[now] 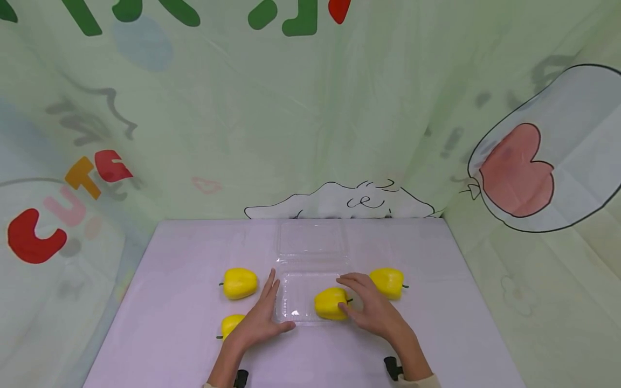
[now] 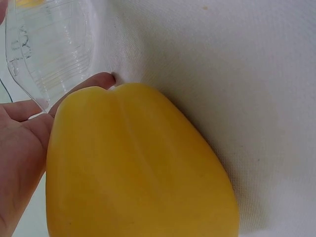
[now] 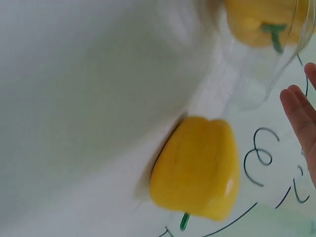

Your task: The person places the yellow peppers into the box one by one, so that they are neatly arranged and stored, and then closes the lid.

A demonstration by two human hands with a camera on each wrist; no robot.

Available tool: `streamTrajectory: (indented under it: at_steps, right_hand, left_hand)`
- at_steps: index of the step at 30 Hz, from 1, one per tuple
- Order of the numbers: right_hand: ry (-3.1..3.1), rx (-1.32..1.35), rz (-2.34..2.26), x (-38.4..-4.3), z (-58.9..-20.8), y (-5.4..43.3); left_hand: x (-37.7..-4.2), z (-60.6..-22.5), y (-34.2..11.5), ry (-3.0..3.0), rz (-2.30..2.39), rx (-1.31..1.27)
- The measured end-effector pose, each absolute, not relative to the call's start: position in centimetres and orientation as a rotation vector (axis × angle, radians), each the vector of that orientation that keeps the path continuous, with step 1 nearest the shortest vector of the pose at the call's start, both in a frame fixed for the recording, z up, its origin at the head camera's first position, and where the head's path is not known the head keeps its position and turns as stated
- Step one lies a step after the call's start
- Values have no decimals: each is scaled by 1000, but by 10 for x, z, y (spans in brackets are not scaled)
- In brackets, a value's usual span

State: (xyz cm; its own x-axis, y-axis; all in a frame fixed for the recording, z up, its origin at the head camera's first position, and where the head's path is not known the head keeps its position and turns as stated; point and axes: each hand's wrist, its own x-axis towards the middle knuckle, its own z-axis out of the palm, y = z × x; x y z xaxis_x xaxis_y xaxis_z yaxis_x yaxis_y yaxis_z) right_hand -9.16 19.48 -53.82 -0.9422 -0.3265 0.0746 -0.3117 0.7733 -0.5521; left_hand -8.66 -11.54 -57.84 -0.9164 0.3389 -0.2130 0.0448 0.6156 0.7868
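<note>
A clear plastic clamshell box (image 1: 297,288) lies with its lid (image 1: 312,240) folded back. One yellow bell pepper (image 1: 329,303) sits in the right part of its base, stem pointing right. My right hand (image 1: 377,311) is at the box's right side, fingers extended beside that pepper; in the right wrist view its fingers (image 3: 297,111) stand apart from the pepper (image 3: 256,19). Along the box's left wall, my left hand (image 1: 259,322) has thumb and fingers spread. The left wrist view shows this hand (image 2: 22,158) at the box wall, behind a large yellow pepper (image 2: 140,168).
Two more yellow peppers lie left of the box, the farther pepper (image 1: 240,284) and a nearer pepper (image 1: 231,325) partly behind the left hand. Another pepper (image 1: 387,283) lies right of the box, beyond the right hand. Printed cloth (image 1: 310,124) walls the white table (image 1: 179,302).
</note>
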Motion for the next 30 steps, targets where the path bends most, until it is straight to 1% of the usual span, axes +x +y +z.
streamTrajectory:
  at_steps: [8, 20, 24, 30]
  right_hand:
    - [3080, -429, -870, -98, -542, 221]
    - [3057, -123, -905, -107, -553, 276]
    - [3028, -97, -918, -109, -558, 289]
    - [3034, -131, -960, -109, -569, 299]
  left_hand:
    - [-86, -580, -116, 2494, 1211, 310]
    - [-87, -580, -115, 2502, 1204, 314]
    - [-87, -580, -116, 2501, 1202, 308]
    - [-87, -580, -116, 2501, 1200, 308]
